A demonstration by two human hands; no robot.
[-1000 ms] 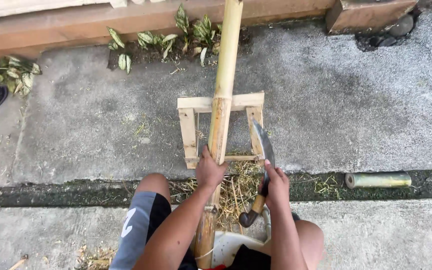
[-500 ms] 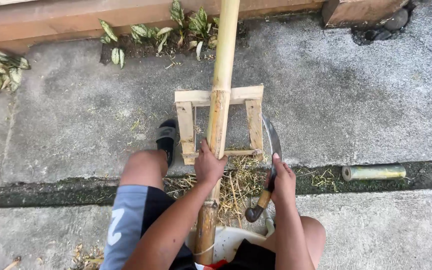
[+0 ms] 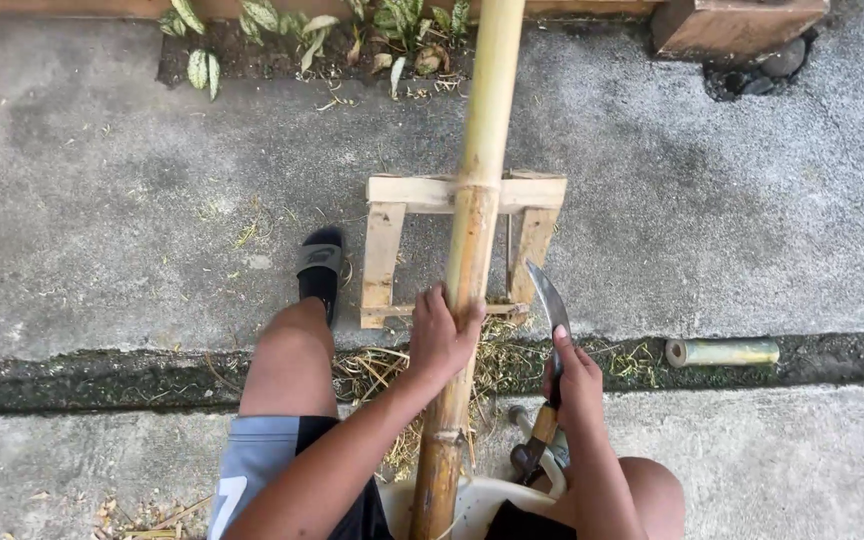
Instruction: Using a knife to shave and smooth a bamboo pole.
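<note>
A long yellow-brown bamboo pole (image 3: 474,215) runs from my lap up across a small wooden stand (image 3: 384,245). My left hand (image 3: 441,335) grips the pole just below the stand's lower rail. To the right of the pole, my right hand (image 3: 574,382) holds a curved knife (image 3: 550,300) by its wooden handle, blade pointing up and away and close to the stand's right leg. My left leg is stretched forward, its foot in a black sandal (image 3: 319,262) left of the stand.
Straw-like shavings (image 3: 377,370) lie in the dark gutter below the stand. A short cut bamboo piece (image 3: 722,352) lies in the gutter at right. A white bucket (image 3: 482,495) sits between my knees. Plants (image 3: 302,25) and a wooden block (image 3: 737,25) line the far edge.
My left leg has swung forward, planting the sandalled foot beside the stand. The view has tilted down and closer. Both hands keep their hold on pole and knife.
</note>
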